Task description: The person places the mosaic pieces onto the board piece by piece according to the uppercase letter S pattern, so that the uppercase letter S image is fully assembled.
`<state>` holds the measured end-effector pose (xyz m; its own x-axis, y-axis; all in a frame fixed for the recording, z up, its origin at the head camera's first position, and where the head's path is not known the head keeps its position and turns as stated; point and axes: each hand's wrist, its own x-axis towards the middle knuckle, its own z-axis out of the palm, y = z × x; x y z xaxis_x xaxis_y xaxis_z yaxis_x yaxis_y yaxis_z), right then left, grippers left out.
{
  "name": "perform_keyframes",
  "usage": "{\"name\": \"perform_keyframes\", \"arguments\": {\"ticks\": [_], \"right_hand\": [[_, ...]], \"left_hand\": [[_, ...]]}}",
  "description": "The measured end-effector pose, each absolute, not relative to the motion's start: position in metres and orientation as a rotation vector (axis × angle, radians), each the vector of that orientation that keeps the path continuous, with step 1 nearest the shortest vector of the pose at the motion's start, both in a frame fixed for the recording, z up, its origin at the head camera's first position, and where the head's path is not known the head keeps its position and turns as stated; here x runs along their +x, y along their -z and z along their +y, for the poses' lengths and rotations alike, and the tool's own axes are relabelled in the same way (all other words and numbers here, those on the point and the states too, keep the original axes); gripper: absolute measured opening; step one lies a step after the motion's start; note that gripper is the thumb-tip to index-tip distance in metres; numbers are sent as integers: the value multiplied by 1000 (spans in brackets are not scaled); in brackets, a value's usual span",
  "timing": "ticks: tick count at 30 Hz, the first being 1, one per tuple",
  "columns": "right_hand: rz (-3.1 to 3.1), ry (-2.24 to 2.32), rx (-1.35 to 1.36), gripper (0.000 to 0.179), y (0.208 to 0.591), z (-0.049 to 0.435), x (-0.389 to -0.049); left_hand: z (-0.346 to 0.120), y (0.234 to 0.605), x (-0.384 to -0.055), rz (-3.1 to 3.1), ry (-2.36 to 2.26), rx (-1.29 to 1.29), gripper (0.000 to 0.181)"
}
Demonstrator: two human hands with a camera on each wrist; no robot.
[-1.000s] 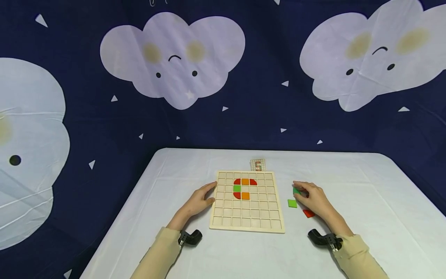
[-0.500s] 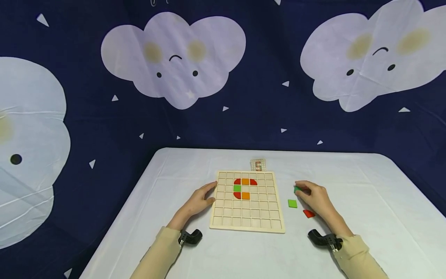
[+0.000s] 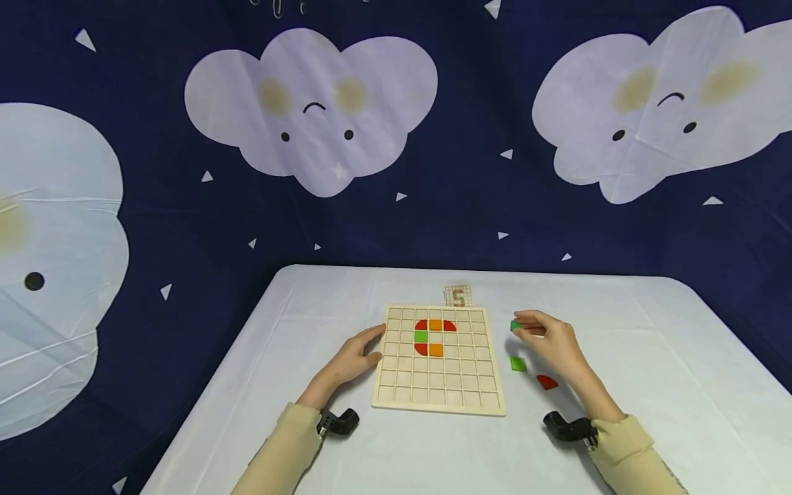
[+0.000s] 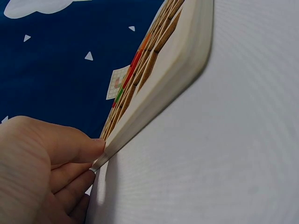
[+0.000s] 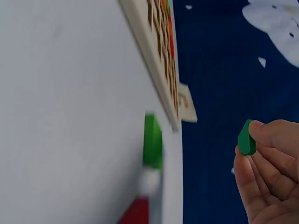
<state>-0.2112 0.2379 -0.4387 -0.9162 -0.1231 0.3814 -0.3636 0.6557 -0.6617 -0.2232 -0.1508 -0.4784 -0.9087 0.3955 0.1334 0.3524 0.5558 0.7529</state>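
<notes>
Right hand (image 3: 553, 344) pinched a green piece (image 3: 515, 325) between thumb and fingers (image 5: 245, 179), gap only as wide as the piece; held off the tabletop (image 3: 520, 457), right of the wooden grid board (image 3: 437, 397) and apart from it. Part of the piece was covered in the head view.

Left hand (image 3: 353, 357) touched the board's left edge, fingers relaxed, thumb and index finger spread apart along it.

Around: light green square tile (image 3: 518, 364) lay on the tabletop between the board and the right hand's side; red quarter-round tile (image 3: 547, 381) just beyond it, near the right wrist. Both blurred in the right wrist view.

On the board: top row red tile (image 3: 421, 324), orange tile (image 3: 436, 324), second red tile (image 3: 449, 326); under the left one, green square (image 3: 421, 336); below that, third red tile (image 3: 421, 349) with second orange tile (image 3: 436, 350) on its right.

Small pattern card (image 3: 458, 295) sat just behind the board's far edge. Dark blue cloth (image 3: 470, 227) with white clouds (image 3: 309, 69) hung behind the tabletop.
</notes>
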Motion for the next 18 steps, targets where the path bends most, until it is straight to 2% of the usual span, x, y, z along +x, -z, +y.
{"name": "perform_keyframes", "arguments": {"ticks": [18], "right_hand": [[-2470, -1257, 594, 34, 424, 163, -222]], "left_hand": [[-151, 478, -222, 2728, -1321, 719, 56]]}}
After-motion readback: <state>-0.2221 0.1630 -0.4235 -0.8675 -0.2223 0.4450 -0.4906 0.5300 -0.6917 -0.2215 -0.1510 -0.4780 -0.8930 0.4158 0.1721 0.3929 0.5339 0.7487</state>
